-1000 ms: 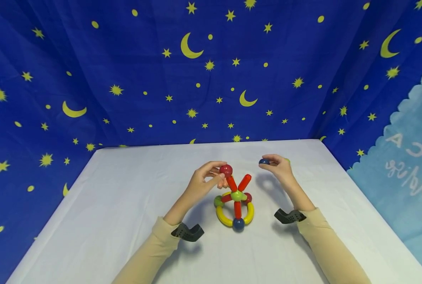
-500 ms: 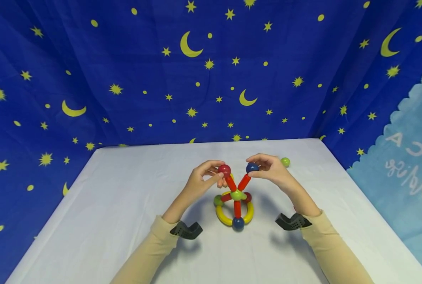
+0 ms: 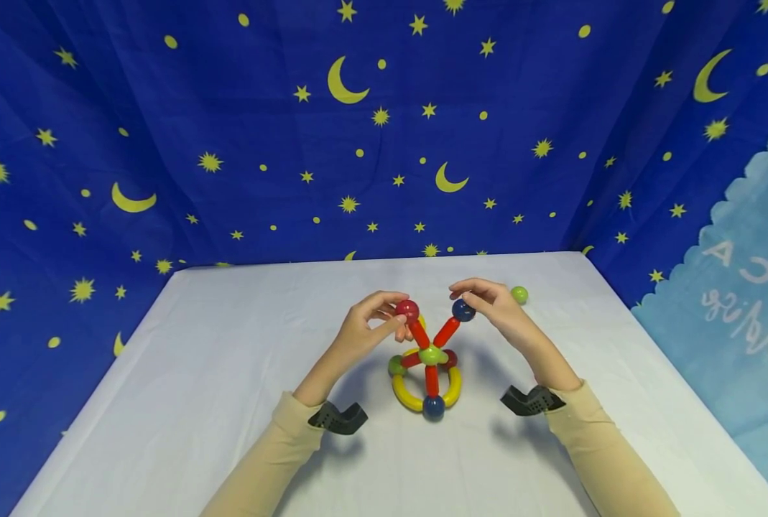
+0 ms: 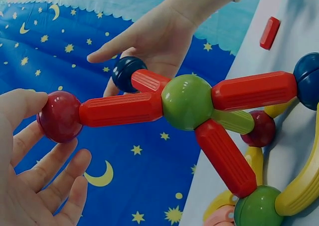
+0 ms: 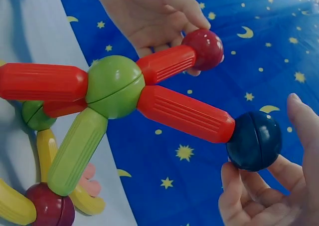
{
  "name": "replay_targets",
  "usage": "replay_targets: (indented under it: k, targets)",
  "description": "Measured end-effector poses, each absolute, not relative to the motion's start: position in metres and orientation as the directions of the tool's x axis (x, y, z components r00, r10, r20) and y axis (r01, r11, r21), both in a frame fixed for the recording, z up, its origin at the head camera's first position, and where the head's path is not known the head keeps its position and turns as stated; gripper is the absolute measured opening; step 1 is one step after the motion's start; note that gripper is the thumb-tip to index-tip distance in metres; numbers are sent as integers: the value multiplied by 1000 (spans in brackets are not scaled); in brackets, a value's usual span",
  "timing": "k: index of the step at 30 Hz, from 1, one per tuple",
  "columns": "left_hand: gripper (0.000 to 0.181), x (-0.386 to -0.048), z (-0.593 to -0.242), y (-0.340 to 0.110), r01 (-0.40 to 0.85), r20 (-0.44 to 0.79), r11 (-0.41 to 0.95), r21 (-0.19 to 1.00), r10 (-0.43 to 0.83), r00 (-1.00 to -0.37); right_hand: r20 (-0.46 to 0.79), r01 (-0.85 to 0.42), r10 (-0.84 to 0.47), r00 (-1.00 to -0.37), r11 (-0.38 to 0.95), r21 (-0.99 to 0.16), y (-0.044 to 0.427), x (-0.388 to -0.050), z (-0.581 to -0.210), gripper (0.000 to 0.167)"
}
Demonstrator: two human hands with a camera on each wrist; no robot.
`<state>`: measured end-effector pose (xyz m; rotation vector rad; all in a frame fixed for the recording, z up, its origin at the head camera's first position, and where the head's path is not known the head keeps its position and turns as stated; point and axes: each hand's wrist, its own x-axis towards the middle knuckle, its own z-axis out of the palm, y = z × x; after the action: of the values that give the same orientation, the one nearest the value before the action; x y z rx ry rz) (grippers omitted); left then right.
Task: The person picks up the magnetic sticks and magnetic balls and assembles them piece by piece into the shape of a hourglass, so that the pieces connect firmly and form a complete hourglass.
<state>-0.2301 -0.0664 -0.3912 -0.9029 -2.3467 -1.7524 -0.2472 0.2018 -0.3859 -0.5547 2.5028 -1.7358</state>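
Observation:
A construction of balls and sticks stands on the table, with a green ball (image 3: 432,355) at its hub. Red sticks (image 4: 122,109) and a light green stick (image 5: 78,152) join the hub, above a ring of curved yellow pieces (image 3: 408,395). Two red sticks slant upward, one tipped by a red ball (image 3: 407,311), the other by a dark blue ball (image 5: 254,140). My left hand (image 3: 361,324) pinches the red ball between thumb and fingers. My right hand (image 3: 496,305) is at the blue ball; its fingers touch the underside while the thumb stands apart.
Behind my right hand a loose green ball (image 3: 519,295) lies on the white table (image 3: 241,337). A loose red stick (image 4: 270,33) shows in the left wrist view. Blue star-patterned cloth (image 3: 384,143) hangs behind the table. Black mounts (image 3: 340,418) sit at both wrists.
My right hand has moved left with the blue ball and set it against the tip of the right red stick, then loosened its fingers. My left hand stays at the red ball.

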Motion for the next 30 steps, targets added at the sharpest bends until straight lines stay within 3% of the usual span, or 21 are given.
replay_targets:
  k: [9, 16, 21, 30]
  targets:
    - [33, -229, -392, -66, 470, 372, 175, 865, 405, -835, 169, -250, -308, -936, 246, -937, 195, -242, -383, 36]
    - [38, -229, -393, -65, 323, 246, 112, 940, 435, -866, 183, -271, -350, -919, 222, -937, 187, -233, -377, 38]
    - [40, -230, -393, -67, 303, 222, 120, 945, 442, -869, 162, -256, -344, -925, 249, -934, 187, -236, -380, 35]
    - [39, -231, -393, -69, 318, 227, 131, 939, 458, -860, 76, -125, -231, -970, 207, -970, 188, -254, -393, 58]
